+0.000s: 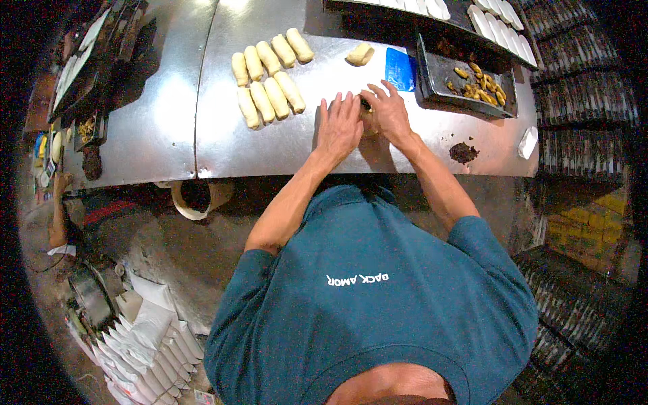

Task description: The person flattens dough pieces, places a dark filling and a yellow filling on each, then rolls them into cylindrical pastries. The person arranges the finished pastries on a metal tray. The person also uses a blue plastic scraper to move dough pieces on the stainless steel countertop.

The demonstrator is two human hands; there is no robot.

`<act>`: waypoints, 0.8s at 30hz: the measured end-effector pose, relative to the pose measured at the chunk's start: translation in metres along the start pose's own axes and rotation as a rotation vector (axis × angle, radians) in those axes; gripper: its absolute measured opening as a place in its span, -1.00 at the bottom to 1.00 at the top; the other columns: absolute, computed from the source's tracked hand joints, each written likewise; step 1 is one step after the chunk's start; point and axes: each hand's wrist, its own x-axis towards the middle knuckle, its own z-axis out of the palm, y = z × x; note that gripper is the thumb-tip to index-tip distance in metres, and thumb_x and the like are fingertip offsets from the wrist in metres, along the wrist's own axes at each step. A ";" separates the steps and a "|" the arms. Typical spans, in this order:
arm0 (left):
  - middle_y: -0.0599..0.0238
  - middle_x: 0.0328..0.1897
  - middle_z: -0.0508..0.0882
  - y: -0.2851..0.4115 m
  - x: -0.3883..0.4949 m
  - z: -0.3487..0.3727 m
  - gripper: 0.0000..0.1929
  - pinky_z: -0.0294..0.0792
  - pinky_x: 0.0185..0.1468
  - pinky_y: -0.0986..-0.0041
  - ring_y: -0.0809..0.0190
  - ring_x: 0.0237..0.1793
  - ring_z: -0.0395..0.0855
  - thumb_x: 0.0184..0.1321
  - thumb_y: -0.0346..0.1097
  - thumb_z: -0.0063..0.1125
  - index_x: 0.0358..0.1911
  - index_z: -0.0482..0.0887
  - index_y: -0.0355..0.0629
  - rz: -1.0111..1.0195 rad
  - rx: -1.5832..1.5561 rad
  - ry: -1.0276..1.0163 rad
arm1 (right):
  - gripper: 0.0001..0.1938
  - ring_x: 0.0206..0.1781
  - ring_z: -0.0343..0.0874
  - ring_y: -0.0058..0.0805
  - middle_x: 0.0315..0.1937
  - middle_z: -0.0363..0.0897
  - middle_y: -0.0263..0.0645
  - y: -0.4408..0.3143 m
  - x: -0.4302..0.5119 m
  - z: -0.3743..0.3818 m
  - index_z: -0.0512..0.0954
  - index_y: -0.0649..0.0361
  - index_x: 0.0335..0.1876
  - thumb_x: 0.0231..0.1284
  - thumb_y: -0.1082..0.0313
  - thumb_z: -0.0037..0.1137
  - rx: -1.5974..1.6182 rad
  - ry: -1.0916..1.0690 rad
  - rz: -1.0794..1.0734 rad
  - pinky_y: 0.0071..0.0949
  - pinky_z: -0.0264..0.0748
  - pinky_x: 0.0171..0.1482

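My left hand (340, 123) lies on the steel table (223, 152), its fingers spread at the left of a small piece of dough (368, 121) with dark filling. My right hand (389, 110) bends its fingers over the same piece from the right; the hands partly hide it. To the left, rolled dough logs (268, 58) lie in two rows. Beyond my hands are a single folded dough piece (360, 54) and a blue plastic scraper (400, 70). A dark metal tray (468, 105) at the right holds yellowish banana-like pieces (483, 86).
Dark crumbly filling (463, 152) and a white paper-like piece (528, 142) lie near the table's right end. Trays of white pieces (501, 33) stand at the far right, beside stacked trays (582, 101). Another person's arm (59, 215) shows at the far left, above white sacks (152, 334).
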 end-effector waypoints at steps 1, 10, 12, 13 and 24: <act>0.04 0.45 0.35 0.000 0.006 0.003 -0.45 -0.02 0.45 -0.21 0.00 0.44 0.27 0.32 -0.13 0.02 0.33 0.38 -0.23 0.068 0.097 -0.037 | -0.51 0.43 0.23 0.10 0.37 0.38 -0.22 -0.002 -0.009 0.006 0.50 0.03 0.24 0.12 0.28 0.17 -0.100 -0.019 0.019 0.12 0.34 0.30; 0.09 0.59 0.15 0.002 0.033 0.004 -0.32 -0.33 0.50 -0.31 0.03 0.57 0.06 0.38 0.07 -0.09 0.45 0.21 -0.22 0.099 0.121 -0.326 | -0.50 0.43 0.23 0.12 0.30 0.40 -0.04 0.004 -0.016 0.007 0.43 0.07 0.27 0.16 0.30 0.11 -0.040 -0.104 0.171 0.16 0.26 0.35; 0.04 0.56 0.21 -0.002 0.021 0.021 -0.33 -0.28 0.48 -0.32 0.00 0.55 0.11 0.36 0.06 -0.05 0.40 0.30 -0.26 0.162 0.080 -0.236 | -0.56 0.41 0.28 0.11 0.29 0.41 -0.04 0.017 -0.031 0.005 0.49 0.08 0.22 0.17 0.32 0.10 0.068 -0.183 0.171 0.07 0.32 0.34; 0.03 0.55 0.22 -0.004 0.021 0.021 -0.33 -0.28 0.48 -0.33 0.00 0.55 0.11 0.36 0.07 -0.04 0.40 0.31 -0.27 0.145 0.070 -0.224 | -0.58 0.42 0.25 0.11 0.35 0.36 -0.08 0.031 -0.031 0.001 0.51 0.06 0.20 0.18 0.32 0.10 0.156 -0.234 0.121 0.06 0.32 0.35; -0.15 0.62 -0.05 0.024 0.007 0.004 -0.13 -0.38 0.47 -0.36 -0.18 0.61 -0.18 0.30 0.21 0.01 0.50 0.04 -0.22 0.160 0.007 -0.544 | -0.70 -0.12 0.64 0.01 -0.20 0.67 0.00 0.348 -0.010 -0.084 0.63 0.11 0.01 0.16 0.35 0.03 -0.370 0.150 0.524 -0.04 0.54 -0.06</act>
